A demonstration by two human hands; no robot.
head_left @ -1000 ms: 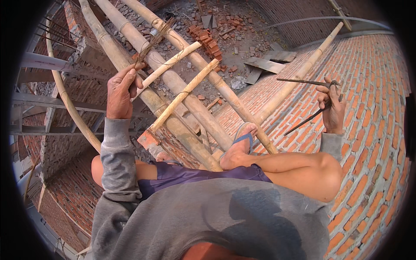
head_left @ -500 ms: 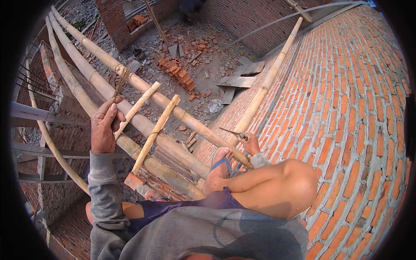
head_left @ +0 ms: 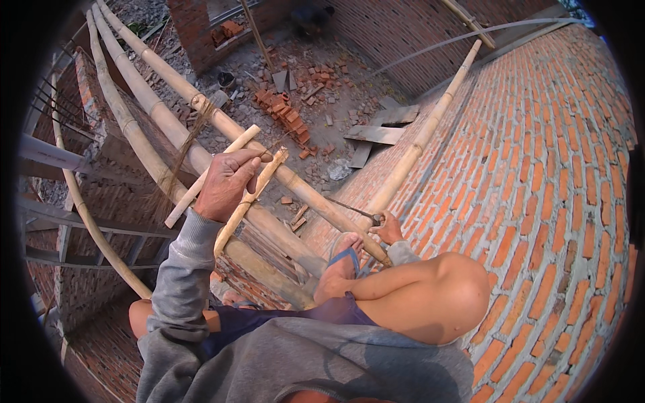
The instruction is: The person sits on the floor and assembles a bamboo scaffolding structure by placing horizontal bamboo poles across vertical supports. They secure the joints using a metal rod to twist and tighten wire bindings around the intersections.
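Note:
My left hand (head_left: 235, 185) is closed in a pinch above the short split bamboo pieces, with a thin strand of wire (head_left: 277, 146) seeming to run from its fingertips. Just beyond it, a brown bundle of tie strands (head_left: 191, 144) lies draped across the long bamboo poles (head_left: 156, 113). One short bamboo stick (head_left: 209, 176) and a second, split one (head_left: 232, 226) cross those poles beside the hand. Close to my foot, my right hand (head_left: 388, 230) grips a slim dark metal tool (head_left: 353, 207) that points left over a pole; its exact kind is unclear.
I sit high up, with my sandalled foot (head_left: 344, 262) by the poles. A brick wall face (head_left: 537, 201) spreads to the right. Far below lie stacked bricks (head_left: 282, 115), rubble, boards (head_left: 376, 134) and a bucket (head_left: 226, 80). A dark figure (head_left: 310, 19) is at the far top.
My left hand has moved right, from the strand bundle to above the short sticks. The bundle now lies across the poles. My right hand stays near the same place with its tool.

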